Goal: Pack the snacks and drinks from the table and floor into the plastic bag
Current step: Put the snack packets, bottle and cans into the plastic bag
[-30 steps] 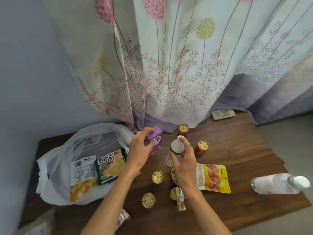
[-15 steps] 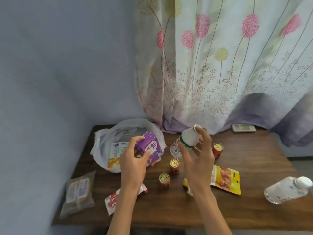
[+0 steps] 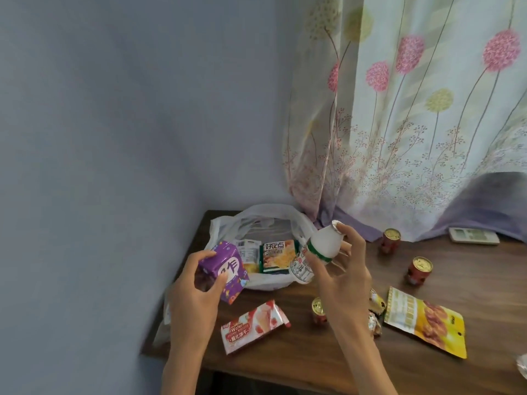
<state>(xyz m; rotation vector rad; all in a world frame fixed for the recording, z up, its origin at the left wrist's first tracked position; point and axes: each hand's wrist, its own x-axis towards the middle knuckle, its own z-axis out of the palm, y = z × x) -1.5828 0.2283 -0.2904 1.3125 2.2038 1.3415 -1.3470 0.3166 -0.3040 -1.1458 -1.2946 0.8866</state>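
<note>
My left hand (image 3: 196, 297) grips a purple drink carton (image 3: 225, 270), held above the table at the left rim of the white plastic bag (image 3: 228, 228). My right hand (image 3: 342, 277) holds a small white bottle with a green band (image 3: 319, 252), tilted, just in front of the bag's mouth. The bag lies open at the table's back left corner with a green snack packet (image 3: 278, 256) and another packet inside. A pink wafer packet (image 3: 253, 326) lies on the table below my hands.
On the wooden table (image 3: 470, 280) stand small red cans (image 3: 390, 240) (image 3: 419, 270) (image 3: 318, 310), a yellow snack pouch (image 3: 427, 320) and small wrapped sweets (image 3: 376, 312). A white remote (image 3: 473, 235) lies by the flowered curtain (image 3: 413, 124). A blue wall (image 3: 114, 138) borders the left.
Both hands have carried the carton and the bottle leftward to the bag. The view has swung left, so the large clear bottle at the right is almost out of frame.
</note>
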